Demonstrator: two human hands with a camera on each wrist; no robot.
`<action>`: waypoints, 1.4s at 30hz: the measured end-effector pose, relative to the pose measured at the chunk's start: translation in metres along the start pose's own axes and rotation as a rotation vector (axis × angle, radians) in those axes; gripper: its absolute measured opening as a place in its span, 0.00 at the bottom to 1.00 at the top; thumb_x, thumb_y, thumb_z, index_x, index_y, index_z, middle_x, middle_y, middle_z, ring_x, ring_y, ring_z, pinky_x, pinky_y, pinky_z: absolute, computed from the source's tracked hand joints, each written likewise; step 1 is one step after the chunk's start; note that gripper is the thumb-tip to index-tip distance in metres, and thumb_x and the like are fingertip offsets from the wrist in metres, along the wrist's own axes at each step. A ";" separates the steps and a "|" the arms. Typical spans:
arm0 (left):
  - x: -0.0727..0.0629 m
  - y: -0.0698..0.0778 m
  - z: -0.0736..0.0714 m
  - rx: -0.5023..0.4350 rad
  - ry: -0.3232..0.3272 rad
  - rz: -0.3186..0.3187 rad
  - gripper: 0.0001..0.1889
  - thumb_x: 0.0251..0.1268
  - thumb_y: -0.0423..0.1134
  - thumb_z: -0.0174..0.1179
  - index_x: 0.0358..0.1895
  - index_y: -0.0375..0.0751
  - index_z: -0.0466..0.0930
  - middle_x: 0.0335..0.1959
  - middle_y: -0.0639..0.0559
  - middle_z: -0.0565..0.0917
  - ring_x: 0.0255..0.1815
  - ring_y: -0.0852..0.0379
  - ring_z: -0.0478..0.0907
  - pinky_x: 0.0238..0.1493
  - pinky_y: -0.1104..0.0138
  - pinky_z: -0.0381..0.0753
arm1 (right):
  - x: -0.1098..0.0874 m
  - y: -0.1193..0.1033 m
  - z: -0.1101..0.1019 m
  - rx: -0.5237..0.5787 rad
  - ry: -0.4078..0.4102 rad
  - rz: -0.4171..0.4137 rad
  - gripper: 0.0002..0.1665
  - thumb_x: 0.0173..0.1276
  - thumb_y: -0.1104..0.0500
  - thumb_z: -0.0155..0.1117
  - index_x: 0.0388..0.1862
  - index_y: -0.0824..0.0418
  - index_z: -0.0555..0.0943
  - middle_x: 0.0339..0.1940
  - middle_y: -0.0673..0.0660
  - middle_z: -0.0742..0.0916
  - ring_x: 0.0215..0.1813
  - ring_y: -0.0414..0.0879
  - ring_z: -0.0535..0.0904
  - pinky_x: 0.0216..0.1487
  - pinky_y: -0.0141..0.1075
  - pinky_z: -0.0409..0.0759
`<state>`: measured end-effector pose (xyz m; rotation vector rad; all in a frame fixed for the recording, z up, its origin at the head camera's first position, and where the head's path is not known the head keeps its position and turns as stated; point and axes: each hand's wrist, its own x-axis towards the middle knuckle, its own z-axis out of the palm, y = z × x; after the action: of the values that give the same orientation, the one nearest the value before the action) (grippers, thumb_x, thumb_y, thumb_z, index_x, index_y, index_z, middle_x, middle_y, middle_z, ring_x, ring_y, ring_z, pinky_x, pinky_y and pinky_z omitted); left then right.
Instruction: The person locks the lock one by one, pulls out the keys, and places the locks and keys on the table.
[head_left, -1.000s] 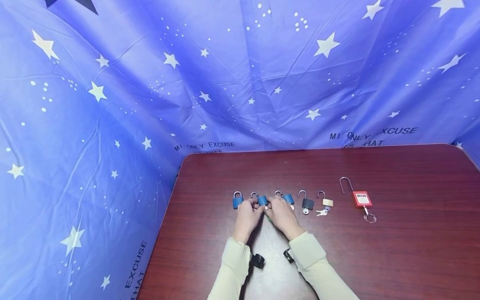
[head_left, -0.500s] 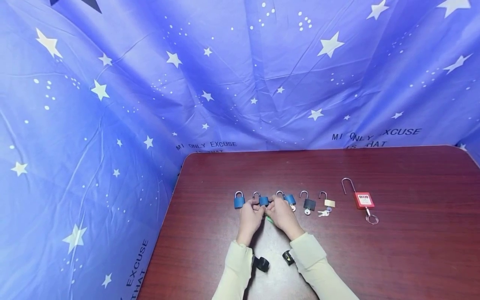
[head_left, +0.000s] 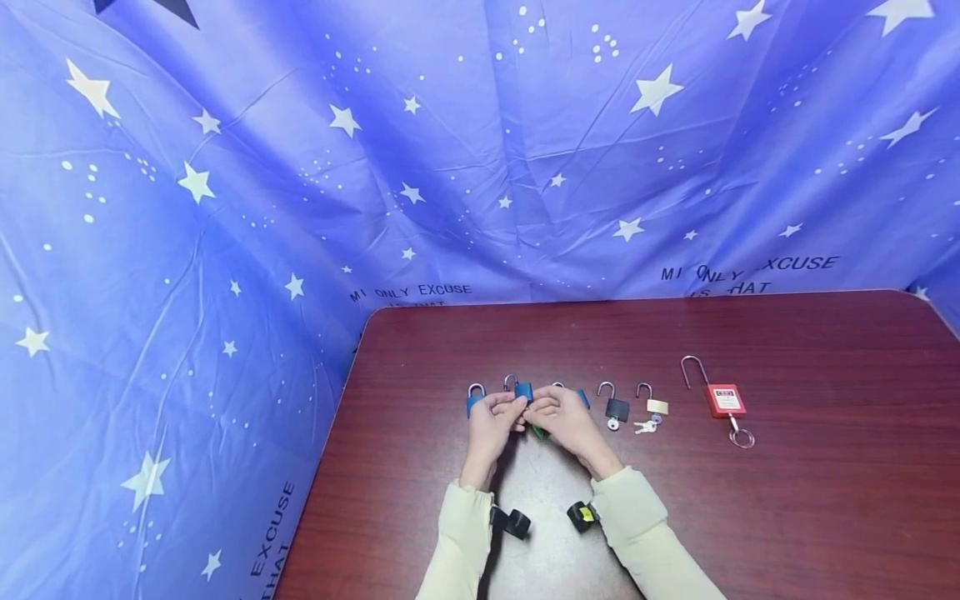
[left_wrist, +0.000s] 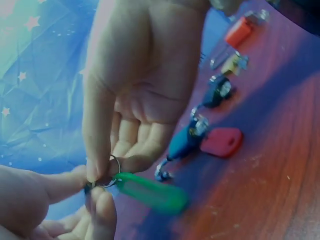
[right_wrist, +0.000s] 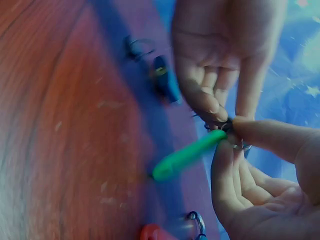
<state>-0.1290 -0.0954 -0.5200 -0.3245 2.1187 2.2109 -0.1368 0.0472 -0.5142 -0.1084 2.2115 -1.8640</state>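
A blue padlock (head_left: 523,391) with its shackle swung open is between my two hands. My left hand (head_left: 489,429) grips it by the fingertips at its left and lower side. My right hand (head_left: 567,422) meets it there, thumb and fingers pinching a small key ring (left_wrist: 116,164). From that ring hangs a green key tag (right_wrist: 187,157). In both wrist views the fingertips of the two hands press together, hiding most of the padlock and any key. A blue padlock (head_left: 472,406) with a closed shackle lies left, partly behind my left hand.
Right of my hands, on the dark red table (head_left: 825,467), lie another open blue padlock (head_left: 581,398), a black padlock (head_left: 617,409), a brass padlock (head_left: 657,407) with keys and a red padlock (head_left: 725,400). A red key tag (left_wrist: 222,141) lies by the blue one.
Both hands and the blue padlock have shifted slightly away from the body, toward the table's far side. The right hand's fingers have re-bent around the key ring, and the green tag hangs lower.
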 end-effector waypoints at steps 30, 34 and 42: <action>-0.009 0.048 0.000 0.489 0.164 0.370 0.16 0.62 0.40 0.68 0.50 0.35 0.84 0.38 0.47 0.83 0.32 0.60 0.81 0.34 0.73 0.81 | -0.021 -0.006 -0.008 0.236 0.003 0.015 0.24 0.61 0.70 0.69 0.55 0.75 0.74 0.39 0.59 0.85 0.36 0.35 0.81 0.42 0.27 0.82; -0.012 0.051 0.003 0.511 0.163 0.380 0.17 0.62 0.40 0.68 0.50 0.34 0.84 0.38 0.47 0.83 0.32 0.60 0.82 0.34 0.74 0.81 | -0.022 -0.008 -0.007 0.217 0.017 0.000 0.24 0.60 0.71 0.69 0.55 0.75 0.75 0.40 0.61 0.86 0.36 0.35 0.81 0.42 0.26 0.82; -0.015 0.052 0.006 0.534 0.079 0.357 0.23 0.60 0.44 0.70 0.55 0.35 0.83 0.42 0.47 0.86 0.36 0.56 0.84 0.39 0.72 0.82 | -0.025 -0.011 -0.006 0.207 -0.013 -0.027 0.23 0.61 0.71 0.68 0.55 0.74 0.76 0.42 0.63 0.86 0.37 0.36 0.82 0.42 0.27 0.81</action>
<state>-0.1250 -0.0912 -0.4656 0.0038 2.8791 1.6777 -0.1154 0.0559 -0.4995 -0.1123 2.0042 -2.0869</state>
